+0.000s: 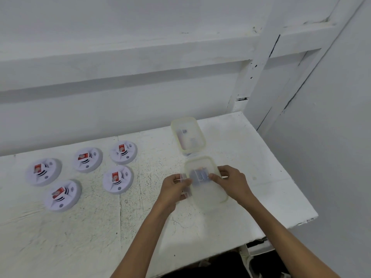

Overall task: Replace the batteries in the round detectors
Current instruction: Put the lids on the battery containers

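Several round white detectors lie on the left of the white table [80,233], each with a red label; the nearest to my hands is one detector [118,179]. A clear plastic box [208,192] with a pale lid stands at the right, and blue batteries [199,175] show through it. My left hand [175,187] grips the box's left side clip. My right hand [230,180] holds the box's right edge, fingers curled over the lid. The picture is blurred around the box.
A second clear lidded box [188,135] stands just behind the first, with a few small items inside. A white wall runs along the back, and a wall closes in at the right. The table's right edge [301,197] and front edge are near.
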Action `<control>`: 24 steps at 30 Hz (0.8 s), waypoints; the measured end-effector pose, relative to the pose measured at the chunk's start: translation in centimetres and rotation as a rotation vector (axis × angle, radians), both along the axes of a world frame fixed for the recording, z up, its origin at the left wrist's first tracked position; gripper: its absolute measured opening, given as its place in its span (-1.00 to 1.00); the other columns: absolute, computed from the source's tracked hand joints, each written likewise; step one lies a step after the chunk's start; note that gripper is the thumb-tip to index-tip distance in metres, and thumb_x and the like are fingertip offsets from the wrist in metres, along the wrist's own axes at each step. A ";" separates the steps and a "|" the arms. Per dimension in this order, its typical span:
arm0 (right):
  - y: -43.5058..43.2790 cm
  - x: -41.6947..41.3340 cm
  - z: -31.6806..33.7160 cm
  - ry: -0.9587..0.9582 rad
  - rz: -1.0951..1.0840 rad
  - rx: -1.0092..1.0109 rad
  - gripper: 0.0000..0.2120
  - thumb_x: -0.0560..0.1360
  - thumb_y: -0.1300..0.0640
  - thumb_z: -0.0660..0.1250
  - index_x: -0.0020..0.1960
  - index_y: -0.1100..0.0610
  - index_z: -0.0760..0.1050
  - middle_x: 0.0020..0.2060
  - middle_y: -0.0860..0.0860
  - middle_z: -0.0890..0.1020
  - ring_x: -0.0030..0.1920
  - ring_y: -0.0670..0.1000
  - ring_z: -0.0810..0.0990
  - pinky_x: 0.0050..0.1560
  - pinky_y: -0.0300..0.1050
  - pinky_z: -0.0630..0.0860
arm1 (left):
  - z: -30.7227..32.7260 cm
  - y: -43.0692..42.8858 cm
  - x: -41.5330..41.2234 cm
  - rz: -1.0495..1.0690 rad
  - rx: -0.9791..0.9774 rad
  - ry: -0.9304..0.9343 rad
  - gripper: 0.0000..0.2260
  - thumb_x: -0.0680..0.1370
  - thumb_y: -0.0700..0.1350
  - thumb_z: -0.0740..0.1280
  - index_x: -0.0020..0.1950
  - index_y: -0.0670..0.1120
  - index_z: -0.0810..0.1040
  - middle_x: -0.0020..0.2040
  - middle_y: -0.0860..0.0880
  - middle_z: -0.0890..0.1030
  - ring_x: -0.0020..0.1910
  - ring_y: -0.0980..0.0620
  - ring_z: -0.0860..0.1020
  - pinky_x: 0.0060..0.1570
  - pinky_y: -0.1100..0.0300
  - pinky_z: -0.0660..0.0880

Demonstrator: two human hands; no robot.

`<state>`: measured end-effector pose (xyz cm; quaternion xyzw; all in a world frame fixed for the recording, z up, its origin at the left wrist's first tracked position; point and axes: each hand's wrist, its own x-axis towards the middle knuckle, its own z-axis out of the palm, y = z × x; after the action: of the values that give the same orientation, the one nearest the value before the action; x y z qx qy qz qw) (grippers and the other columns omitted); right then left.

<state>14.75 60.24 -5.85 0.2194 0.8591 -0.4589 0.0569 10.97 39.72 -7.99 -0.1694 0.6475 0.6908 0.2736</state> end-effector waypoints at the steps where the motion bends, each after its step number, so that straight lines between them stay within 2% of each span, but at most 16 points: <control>1: 0.1 0.1 0.0 -0.005 -0.019 -0.027 -0.63 0.44 -0.14 0.50 0.16 0.02 0.61 0.00 -0.12 0.69 0.01 -0.13 0.66 -0.14 -0.37 0.49 | 0.1 0.0 0.1 0.041 -0.006 -0.005 -0.81 0.54 -0.19 0.52 0.11 -0.15 0.60 0.02 -0.11 0.69 -0.15 0.00 0.68 -0.28 0.20 0.60; 2: 0.1 0.0 0.1 -0.014 -0.024 -0.041 -0.65 0.43 -0.15 0.50 0.14 0.00 0.62 -0.02 -0.13 0.69 0.02 -0.13 0.67 -0.14 -0.38 0.48 | -0.1 -0.1 0.2 0.068 -0.118 0.065 -0.69 0.49 -0.13 0.58 0.15 -0.13 0.57 0.06 -0.09 0.67 -0.09 0.00 0.66 -0.22 0.16 0.60; 3: 0.2 -0.1 0.0 -0.020 -0.017 -0.023 -0.65 0.44 -0.15 0.50 0.14 0.00 0.63 -0.01 -0.13 0.69 0.04 -0.11 0.66 -0.11 -0.35 0.48 | -0.2 -0.1 0.3 0.049 -0.316 0.198 -0.60 0.44 -0.05 0.62 0.16 -0.10 0.54 0.07 -0.03 0.63 -0.06 0.01 0.64 -0.14 0.15 0.57; 5: 0.2 -0.3 -0.1 -0.028 0.019 0.083 -0.60 0.46 -0.17 0.47 0.18 0.05 0.63 0.04 -0.07 0.64 0.08 -0.04 0.62 -0.02 -0.23 0.46 | -0.1 0.1 1.0 -0.046 -0.658 0.442 -0.58 0.44 0.05 0.61 0.18 -0.05 0.55 0.03 0.05 0.59 -0.04 0.03 0.59 -0.04 0.20 0.47; 6: 0.2 -0.5 -0.1 -0.027 0.033 0.138 -0.58 0.46 -0.16 0.46 0.18 0.09 0.63 0.05 -0.02 0.64 0.08 0.01 0.61 0.02 -0.18 0.47 | 0.1 0.4 1.1 -0.090 -0.705 0.483 -0.62 0.47 0.05 0.58 0.20 -0.06 0.59 0.01 0.04 0.62 -0.04 0.03 0.59 -0.03 0.23 0.44; 9: -0.1 -1.0 -0.2 -0.023 0.098 0.236 -0.55 0.49 -0.16 0.43 0.04 0.26 0.65 -0.07 0.15 0.71 -0.04 0.14 0.66 0.02 0.03 0.59 | 0.7 0.9 0.9 -0.129 -0.664 0.449 -0.74 0.50 -0.06 0.57 0.13 -0.09 0.66 -0.14 0.02 0.65 -0.07 -0.02 0.66 -0.02 0.21 0.51; 10: -0.2 -1.0 -0.2 -0.020 0.099 0.259 -0.55 0.49 -0.15 0.42 0.00 0.26 0.65 -0.12 0.16 0.71 -0.06 0.15 0.66 0.00 0.05 0.59 | 0.9 0.9 0.7 -0.128 -0.627 0.424 -0.76 0.47 -0.10 0.59 0.09 -0.09 0.67 -0.19 0.03 0.64 -0.09 -0.04 0.67 -0.01 0.18 0.54; 12: -0.4 -1.1 -0.2 -0.024 0.079 0.294 -0.63 0.50 -0.14 0.42 -0.04 0.19 0.65 -0.16 0.07 0.70 -0.08 0.09 0.65 -0.05 -0.03 0.57 | 1.0 0.7 0.1 -0.120 -0.541 0.340 -0.69 0.40 -0.16 0.63 0.10 -0.13 0.67 -0.20 0.03 0.65 -0.15 -0.01 0.70 0.00 0.13 0.63; 15: -0.9 -1.3 -0.2 -0.059 0.076 0.360 -0.67 0.49 -0.15 0.40 -0.05 0.14 0.60 -0.17 -0.01 0.67 -0.09 0.07 0.61 -0.14 -0.13 0.45 | 1.1 -0.2 -0.9 -0.100 -0.383 0.186 -0.60 0.32 -0.26 0.68 0.07 -0.22 0.63 -0.15 -0.11 0.70 -0.24 -0.05 0.73 -0.06 0.02 0.71; 20: -1.3 -1.7 0.0 -0.112 0.082 0.375 -0.63 0.51 -0.14 0.37 0.06 0.16 0.60 -0.09 0.04 0.69 -0.05 0.08 0.63 -0.04 -0.08 0.54 | 1.0 -0.7 -2.1 -0.109 -0.150 0.035 -0.62 0.28 -0.40 0.66 0.01 -0.25 0.62 -0.05 -0.26 0.70 -0.09 -0.23 0.73 -0.07 -0.03 0.71; 22: -1.4 -1.5 0.4 -0.105 0.093 0.393 -0.60 0.51 -0.13 0.38 0.17 0.14 0.58 0.00 0.05 0.70 0.01 0.08 0.64 0.03 -0.08 0.54 | 0.7 -0.9 -2.2 -0.120 -0.098 0.010 -0.51 0.28 -0.41 0.65 0.15 -0.23 0.59 0.00 -0.31 0.68 -0.08 -0.23 0.72 -0.08 -0.03 0.71; 24: -1.3 -0.9 1.3 -0.096 0.131 0.339 -0.46 0.50 -0.13 0.42 0.38 0.10 0.44 0.11 0.07 0.68 0.09 0.08 0.63 0.06 -0.12 0.51 | 0.7 -1.2 -2.4 -0.182 -0.098 0.058 -0.35 0.31 -0.40 0.64 0.31 -0.10 0.48 -0.06 -0.28 0.67 -0.13 -0.18 0.71 -0.12 -0.01 0.71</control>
<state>13.84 58.95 -4.59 0.1910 0.9328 -0.2920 0.0900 8.61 38.49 -7.31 -0.1031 0.7009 0.6353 0.3075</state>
